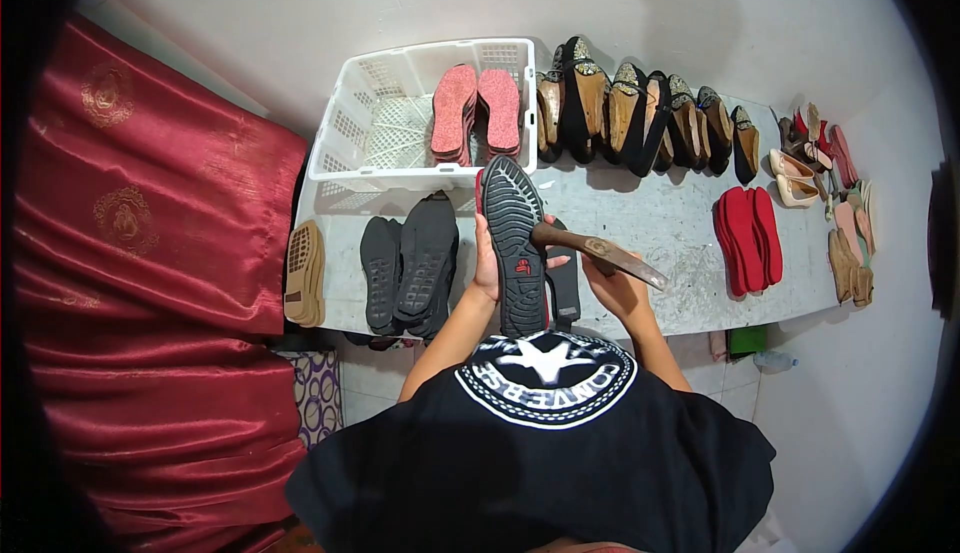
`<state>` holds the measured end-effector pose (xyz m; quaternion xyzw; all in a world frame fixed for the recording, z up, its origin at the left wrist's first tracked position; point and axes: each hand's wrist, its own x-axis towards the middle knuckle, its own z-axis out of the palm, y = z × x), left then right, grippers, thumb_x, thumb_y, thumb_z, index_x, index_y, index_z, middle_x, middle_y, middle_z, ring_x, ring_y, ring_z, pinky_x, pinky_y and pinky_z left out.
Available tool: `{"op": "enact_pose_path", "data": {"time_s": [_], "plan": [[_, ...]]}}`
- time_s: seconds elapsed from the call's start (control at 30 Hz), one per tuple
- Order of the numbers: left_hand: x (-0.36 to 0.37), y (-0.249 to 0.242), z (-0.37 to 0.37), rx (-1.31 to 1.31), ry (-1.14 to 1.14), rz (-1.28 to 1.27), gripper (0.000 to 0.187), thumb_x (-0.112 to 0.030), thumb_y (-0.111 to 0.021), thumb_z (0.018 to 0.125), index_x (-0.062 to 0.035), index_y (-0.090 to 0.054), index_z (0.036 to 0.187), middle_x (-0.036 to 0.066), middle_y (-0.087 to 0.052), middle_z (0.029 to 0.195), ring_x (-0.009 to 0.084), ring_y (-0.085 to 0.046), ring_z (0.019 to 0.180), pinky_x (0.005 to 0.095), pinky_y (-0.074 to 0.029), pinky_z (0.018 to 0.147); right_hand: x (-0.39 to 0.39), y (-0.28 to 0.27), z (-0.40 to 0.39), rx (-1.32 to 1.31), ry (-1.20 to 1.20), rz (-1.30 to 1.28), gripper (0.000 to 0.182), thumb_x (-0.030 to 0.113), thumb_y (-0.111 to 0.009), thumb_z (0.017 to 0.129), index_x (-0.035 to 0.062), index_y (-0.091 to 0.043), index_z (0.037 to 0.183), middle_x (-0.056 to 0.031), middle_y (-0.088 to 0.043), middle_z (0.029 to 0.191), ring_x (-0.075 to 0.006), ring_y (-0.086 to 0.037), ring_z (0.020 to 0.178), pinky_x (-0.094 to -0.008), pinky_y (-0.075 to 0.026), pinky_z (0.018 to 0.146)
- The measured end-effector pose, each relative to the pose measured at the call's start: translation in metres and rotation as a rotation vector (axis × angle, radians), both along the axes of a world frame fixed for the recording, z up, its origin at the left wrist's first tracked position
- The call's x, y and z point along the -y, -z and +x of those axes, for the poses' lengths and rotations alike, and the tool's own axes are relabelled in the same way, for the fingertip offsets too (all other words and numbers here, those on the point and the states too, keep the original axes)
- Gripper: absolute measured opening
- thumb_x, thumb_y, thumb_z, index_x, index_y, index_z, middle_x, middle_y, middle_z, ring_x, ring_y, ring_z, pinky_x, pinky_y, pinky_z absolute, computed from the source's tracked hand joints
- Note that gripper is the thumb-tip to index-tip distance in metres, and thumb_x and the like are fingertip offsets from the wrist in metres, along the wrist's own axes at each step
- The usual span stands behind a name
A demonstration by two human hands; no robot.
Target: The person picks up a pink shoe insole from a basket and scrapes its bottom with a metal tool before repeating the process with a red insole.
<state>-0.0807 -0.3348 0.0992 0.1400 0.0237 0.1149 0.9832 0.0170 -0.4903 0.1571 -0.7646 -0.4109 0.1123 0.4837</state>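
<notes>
My left hand point(486, 265) is wrapped round a shoe point(512, 243), held up with its dark ridged sole facing me and a strip of red along its edge. A small red mark shows near the heel. My right hand point(622, 291) grips a shoemaker's hammer point(605, 251), its handle mostly hidden behind the long brown head. The hammer's round face is right at the middle of the sole, and its flat, shiny end points to the right. Partly covered by the shoe, a dark grey sole point(565, 293) lies on the table below.
A white plastic basket point(345, 123) holds stacked pink soles point(455, 103). Black shoes on wooden lasts point(628, 103) line the wall. Dark soles point(428, 253) and tan soles point(304, 273) lie left, red soles point(748, 241) right. A red curtain point(150, 253) hangs left of the table point(640, 213).
</notes>
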Motion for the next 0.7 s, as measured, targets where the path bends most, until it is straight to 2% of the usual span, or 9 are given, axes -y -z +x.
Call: {"op": "enact_pose_path", "data": {"time_s": [0.13,0.17,0.27,0.33,0.37,0.5,0.57,0.7], "plan": [[-0.002,0.003,-0.001,0.049,-0.003,0.042,0.082,-0.073,-0.025,0.076,-0.0081,-0.036,0.125,0.016,-0.046,0.118,0.0336,-0.049,0.107,0.0557,-0.040,0.086,0.005,0.000,-0.001,0.134,-0.054,0.029,0.010,0.007,-0.060,0.076,-0.0014,-0.060,0.081,-0.0104,-0.057,0.060,-0.0138,-0.053,0.050,-0.0268,-0.041,0.048],[-0.004,0.003,-0.001,0.068,-0.012,0.052,0.082,-0.073,-0.025,0.076,-0.0074,-0.036,0.125,0.015,-0.046,0.117,0.0330,-0.050,0.105,0.0543,-0.042,0.085,0.006,-0.003,-0.005,-0.016,-0.017,0.063,0.008,0.006,-0.061,0.069,0.0026,-0.054,0.070,-0.0128,-0.051,0.057,-0.0282,-0.053,0.049,-0.0311,-0.042,0.047],[-0.011,-0.001,0.003,0.111,-0.045,0.059,0.081,-0.072,-0.026,0.077,-0.0055,-0.037,0.123,0.015,-0.047,0.115,0.0308,-0.052,0.097,0.0500,-0.046,0.080,0.010,-0.007,-0.007,-0.063,-0.037,-0.004,0.009,0.006,-0.062,0.068,0.0032,-0.053,0.069,-0.0124,-0.051,0.056,-0.0291,-0.053,0.049,-0.0314,-0.042,0.046],[-0.016,-0.009,0.011,0.126,-0.079,0.046,0.081,-0.071,-0.026,0.077,-0.0047,-0.037,0.122,0.014,-0.047,0.113,0.0284,-0.054,0.090,0.0470,-0.049,0.077,0.008,0.002,-0.005,0.105,-0.043,-0.028,0.010,0.005,-0.062,0.068,0.0035,-0.052,0.068,-0.0122,-0.050,0.054,-0.0291,-0.054,0.047,-0.0317,-0.042,0.045],[-0.017,-0.013,0.014,0.026,-0.122,0.102,0.080,-0.071,-0.027,0.077,-0.0046,-0.036,0.121,0.013,-0.046,0.113,0.0242,-0.053,0.080,0.0440,-0.050,0.073,0.006,0.005,-0.004,0.191,-0.047,-0.036,0.011,0.005,-0.062,0.068,0.0037,-0.051,0.067,-0.0121,-0.050,0.053,-0.0292,-0.054,0.047,-0.0318,-0.042,0.044],[-0.027,-0.029,0.020,0.065,-0.138,0.175,0.079,-0.070,-0.027,0.078,-0.0042,-0.036,0.121,0.012,-0.046,0.114,0.0216,-0.051,0.079,0.0374,-0.049,0.068,0.007,-0.008,-0.007,0.160,-0.050,0.032,0.013,0.003,-0.062,0.070,0.0023,-0.050,0.063,-0.0132,-0.050,0.053,-0.0282,-0.052,0.046,-0.0304,-0.040,0.044],[-0.033,-0.031,0.022,0.074,-0.174,0.157,0.078,-0.069,-0.026,0.079,-0.0037,-0.038,0.120,0.012,-0.047,0.112,0.0214,-0.049,0.077,0.0369,-0.047,0.066,0.007,-0.014,-0.008,0.105,-0.051,0.064,0.015,0.003,-0.061,0.070,0.0029,-0.049,0.062,-0.0132,-0.049,0.053,-0.0295,-0.053,0.047,-0.0314,-0.040,0.044],[-0.036,-0.038,0.025,0.066,-0.220,0.207,0.078,-0.068,-0.028,0.080,-0.0026,-0.038,0.120,0.011,-0.047,0.112,0.0195,-0.046,0.075,0.0342,-0.045,0.064,0.005,-0.012,-0.006,0.170,-0.041,0.002,0.012,0.002,-0.061,0.070,0.0015,-0.051,0.064,-0.0128,-0.050,0.054,-0.0265,-0.052,0.046,-0.0303,-0.039,0.044]]}}
